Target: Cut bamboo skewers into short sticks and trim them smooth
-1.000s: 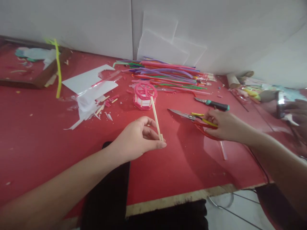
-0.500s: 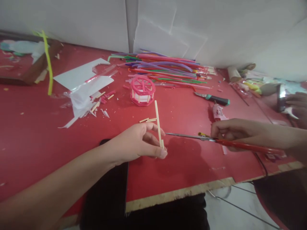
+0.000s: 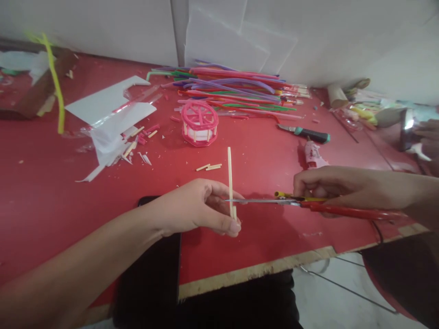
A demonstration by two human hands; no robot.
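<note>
My left hand (image 3: 209, 205) pinches a thin pale wooden stick (image 3: 230, 173) upright near its lower end, with a short cut piece (image 3: 234, 213) held alongside it. My right hand (image 3: 329, 185) grips red-handled scissors (image 3: 346, 211), whose blades point left and meet the stick just above the short piece. Several short stick pieces (image 3: 213, 167) lie on the red table behind my left hand. Beyond them stands a small eight-sided model (image 3: 200, 123) with pink rims, a spoked pink top and pale posts round a white core.
Coloured pipe cleaners (image 3: 233, 91) lie by the wall. A utility knife (image 3: 310, 134) and a pink glue gun (image 3: 313, 154) sit at the right. White card (image 3: 103, 98) and scraps lie left. A dark phone-like slab (image 3: 151, 274) is under my left arm. Another person's hand (image 3: 428, 137) shows far right.
The scissors have moved left, from just short of the stick to across it. My left hand has shifted slightly down, and the view has turned a little.
</note>
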